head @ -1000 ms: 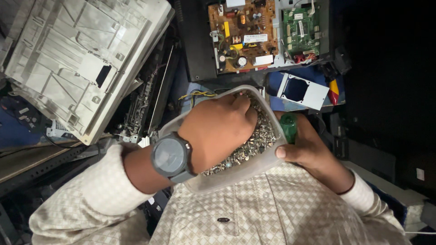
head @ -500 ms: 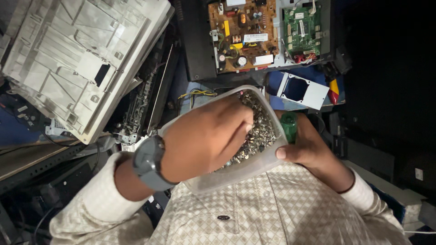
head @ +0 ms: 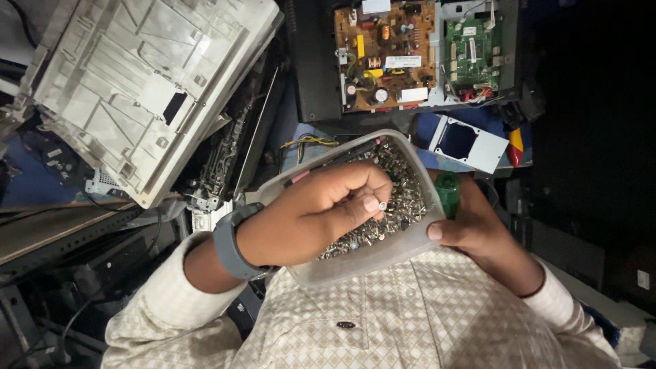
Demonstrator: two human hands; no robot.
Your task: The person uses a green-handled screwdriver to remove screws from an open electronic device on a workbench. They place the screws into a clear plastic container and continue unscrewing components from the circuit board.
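Note:
My left hand [head: 307, 212], with a grey watch [head: 229, 239] on the wrist, is over a translucent plastic tub [head: 355, 263] full of several small metal screws [head: 403, 198]. Its thumb and fingers pinch one small screw [head: 383, 205]. My right hand [head: 478, 229] grips the tub's right edge, thumb on the rim, and also holds a green handle [head: 447, 188] against the tub. The tub is held close to my checked shirt.
A large grey plastic machine cover [head: 143, 89] lies at upper left. A brown circuit board [head: 383, 55] and a green board [head: 471, 51] sit at the top on a dark chassis. A white metal bracket [head: 465, 140] lies behind the tub. Cables and dark parts crowd the left.
My left hand has drawn back from deep in the screws and turned at the wrist, and now pinches a single screw. The right hand and tub have stayed put.

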